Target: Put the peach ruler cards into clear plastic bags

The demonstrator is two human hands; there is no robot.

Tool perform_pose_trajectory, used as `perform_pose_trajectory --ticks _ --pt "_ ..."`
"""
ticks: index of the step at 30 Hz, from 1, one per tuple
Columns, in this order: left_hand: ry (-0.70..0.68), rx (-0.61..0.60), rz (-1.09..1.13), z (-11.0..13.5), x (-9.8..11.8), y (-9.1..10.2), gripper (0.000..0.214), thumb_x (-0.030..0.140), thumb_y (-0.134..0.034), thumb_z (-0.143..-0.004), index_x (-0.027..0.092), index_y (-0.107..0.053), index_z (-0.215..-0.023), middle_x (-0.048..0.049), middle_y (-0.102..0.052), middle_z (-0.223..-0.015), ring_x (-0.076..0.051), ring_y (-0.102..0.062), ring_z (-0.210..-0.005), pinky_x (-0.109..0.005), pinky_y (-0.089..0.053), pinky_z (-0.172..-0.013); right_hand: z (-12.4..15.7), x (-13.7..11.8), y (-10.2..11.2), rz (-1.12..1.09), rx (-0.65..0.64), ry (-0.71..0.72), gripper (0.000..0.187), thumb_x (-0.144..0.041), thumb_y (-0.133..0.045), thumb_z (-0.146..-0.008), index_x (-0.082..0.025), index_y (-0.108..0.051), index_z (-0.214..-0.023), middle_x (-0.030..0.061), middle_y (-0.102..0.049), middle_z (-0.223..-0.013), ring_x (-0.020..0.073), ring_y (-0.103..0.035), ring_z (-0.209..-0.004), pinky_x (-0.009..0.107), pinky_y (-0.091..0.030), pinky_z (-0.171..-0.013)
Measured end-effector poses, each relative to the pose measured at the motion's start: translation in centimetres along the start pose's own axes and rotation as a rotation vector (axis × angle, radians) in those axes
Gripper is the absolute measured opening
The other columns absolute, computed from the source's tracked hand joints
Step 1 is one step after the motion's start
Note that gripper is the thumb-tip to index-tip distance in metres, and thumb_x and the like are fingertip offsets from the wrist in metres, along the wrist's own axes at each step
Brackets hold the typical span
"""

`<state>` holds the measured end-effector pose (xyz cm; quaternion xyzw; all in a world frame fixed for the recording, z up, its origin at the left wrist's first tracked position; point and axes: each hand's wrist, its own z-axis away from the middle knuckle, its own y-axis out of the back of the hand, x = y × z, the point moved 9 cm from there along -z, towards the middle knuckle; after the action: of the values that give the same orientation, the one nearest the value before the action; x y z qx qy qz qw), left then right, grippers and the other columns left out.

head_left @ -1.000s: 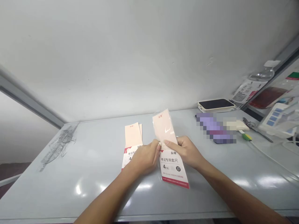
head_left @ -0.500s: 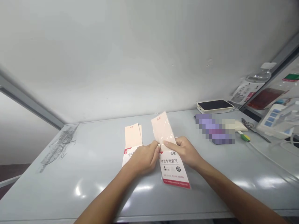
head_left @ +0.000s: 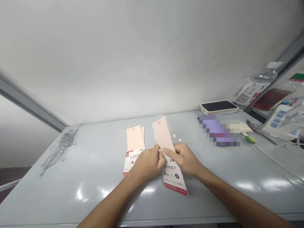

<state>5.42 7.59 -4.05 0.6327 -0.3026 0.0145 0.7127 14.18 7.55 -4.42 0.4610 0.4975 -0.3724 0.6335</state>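
A pink and white ruler set package (head_left: 162, 128) with a red bottom band is tilted between my hands, over the desk. My left hand (head_left: 150, 161) is closed in a pinch at its left edge. My right hand (head_left: 186, 158) grips the right edge, thumb laid across the front. Whatever tiny pale thing sits between the fingertips is too small to make out. Left of it lie more ruler set packages (head_left: 135, 137), overlapping and partly covered by my left hand. Beyond my right hand are two small white discs (head_left: 174, 136) and some clear plastic film (head_left: 201, 158).
On the right of the grey desk (head_left: 71, 196) are a phone (head_left: 218, 106), a blurred-out purple item (head_left: 213, 129), scissors (head_left: 261, 131) and a white cable (head_left: 273, 155). A bottle (head_left: 256, 85) stands at the back right corner. A wall (head_left: 142, 63) rises behind.
The held package has shifted slightly left and turned, and my right hand has moved left with it. The white discs and clear film now show beside it.
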Motion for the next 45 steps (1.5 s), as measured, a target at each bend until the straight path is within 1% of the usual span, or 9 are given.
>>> perform_pose_trajectory --ticks 5,11,14,18,24,29,35,41,45 --pt "0.007 0.032 -0.011 0.0 0.1 0.2 0.017 0.025 -0.023 -0.085 0.021 -0.037 -0.075 0.0039 -0.038 -0.049 -0.012 -0.032 -0.039 -0.026 -0.019 -0.042 -0.1 0.2 0.3 -0.03 0.011 -0.011 0.038 -0.039 -0.049 -0.077 -0.017 -0.04 -0.047 -0.0027 -0.042 -0.045 0.0086 -0.038 -0.043 0.022 -0.026 -0.041" --pt "-0.093 -0.07 0.069 -0.1 0.6 0.6 0.025 0.032 -0.014 -0.09 0.021 -0.034 -0.079 0.0041 -0.039 -0.052 -0.012 -0.035 -0.04 -0.026 -0.023 -0.043 -0.1 0.1 1.1 -0.157 -0.007 -0.064 0.042 -0.047 -0.048 -0.077 -0.013 -0.056 -0.054 0.0041 -0.057 -0.052 0.014 -0.051 -0.048 0.024 -0.035 -0.045" --pt "-0.112 -0.099 0.107 0.0 0.6 0.8 0.027 0.033 -0.012 -0.09 0.021 -0.034 -0.079 0.0032 -0.044 -0.056 -0.012 -0.039 -0.044 -0.025 -0.026 -0.045 0.0 -0.1 1.2 -0.208 -0.011 -0.081 0.042 -0.047 -0.05 -0.076 -0.012 -0.057 -0.054 0.0053 -0.06 -0.054 0.0155 -0.054 -0.049 0.025 -0.037 -0.046" --pt "-0.126 -0.11 0.083 0.0 0.5 0.7 0.027 0.034 -0.012 -0.09 0.022 -0.034 -0.079 0.004 -0.042 -0.055 -0.012 -0.038 -0.043 -0.025 -0.025 -0.045 0.0 -0.1 1.1 -0.215 -0.02 -0.09 0.042 -0.047 -0.051 -0.076 -0.012 -0.059 -0.055 0.0067 -0.062 -0.055 0.0168 -0.056 -0.05 0.026 -0.039 -0.047" --pt "-0.129 -0.094 0.056 -0.1 0.4 0.6 0.027 0.033 -0.013 -0.09 0.022 -0.035 -0.078 0.0041 -0.039 -0.053 -0.012 -0.034 -0.042 -0.025 -0.023 -0.044 -0.3 0.3 0.9 -0.18 -0.021 -0.048 0.041 -0.044 -0.05 -0.078 -0.012 -0.058 -0.054 0.0058 -0.06 -0.053 0.0155 -0.054 -0.049 0.025 -0.037 -0.045" --pt "-0.105 -0.074 0.075 -0.2 0.0 0.6 0.027 0.032 -0.016 -0.089 0.021 -0.036 -0.074 0.004 -0.04 -0.053 -0.012 -0.034 -0.043 -0.025 -0.024 -0.044 -0.4 0.3 0.6 -0.133 -0.01 -0.016 0.04 -0.042 -0.052 -0.077 -0.015 -0.05 -0.047 0.0013 -0.051 -0.045 0.0114 -0.046 -0.042 0.023 -0.031 -0.041" --pt "-0.111 -0.064 0.124 -0.3 -0.2 0.6 0.027 0.03 -0.019 -0.088 0.02 -0.038 -0.072 0.0025 -0.043 -0.056 -0.011 -0.038 -0.046 -0.025 -0.028 -0.046 -0.1 0.1 0.1 -0.127 -0.029 -0.016 0.039 -0.04 -0.051 -0.077 -0.015 -0.048 -0.048 0.0001 -0.048 -0.045 0.0104 -0.044 -0.042 0.023 -0.03 -0.04" --pt "-0.048 -0.003 0.189 -0.2 -0.3 0.9 0.025 0.03 -0.021 -0.088 0.021 -0.035 -0.068 0.0048 -0.035 -0.052 -0.01 -0.031 -0.044 -0.024 -0.024 -0.044 -0.1 0.0 0.3 -0.16 -0.005 0.005 0.037 -0.038 -0.051 -0.078 -0.015 -0.048 -0.049 -0.0003 -0.048 -0.047 0.0097 -0.043 -0.044 0.022 -0.03 -0.041" --pt "-0.029 0.003 0.207 -0.1 -0.1 1.2 0.029 0.033 -0.018 -0.089 0.021 -0.035 -0.069 0.0046 -0.035 -0.052 -0.01 -0.032 -0.044 -0.024 -0.024 -0.043 -0.2 0.0 0.5 -0.146 0.01 0.004 0.039 -0.041 -0.05 -0.078 -0.015 -0.047 -0.049 -0.0007 -0.047 -0.047 0.0098 -0.042 -0.044 0.023 -0.029 -0.042"
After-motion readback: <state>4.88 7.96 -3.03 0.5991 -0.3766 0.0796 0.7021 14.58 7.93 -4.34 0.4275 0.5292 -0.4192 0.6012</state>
